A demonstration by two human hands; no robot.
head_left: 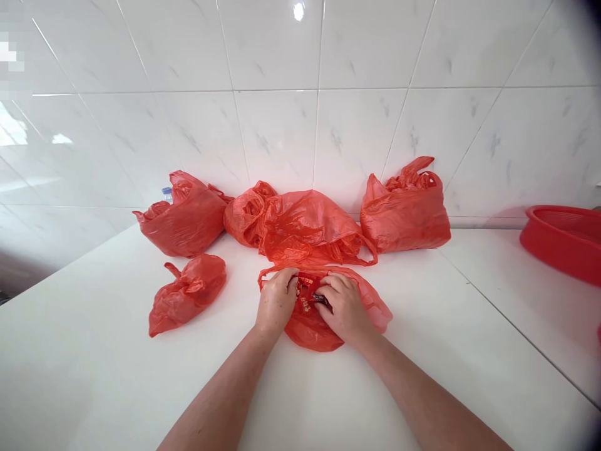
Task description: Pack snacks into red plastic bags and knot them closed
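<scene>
A red plastic bag (370, 307) lies on the white counter right in front of me. My left hand (276, 300) is closed on its left upper edge. My right hand (345, 307) rests on the middle of the bag, fingers curled and pinching at something small and dark with printed red wrapping at the bag's mouth; I cannot make out what it is. Both forearms reach in from the bottom of the view.
Several more red bags sit behind: one small and knotted (188, 291) at left, a fuller one (185, 216) with a bottle cap showing, a crumpled one (300, 225) in the middle, one (406, 210) at right. A red basin (563, 241) stands far right. Tiled wall behind.
</scene>
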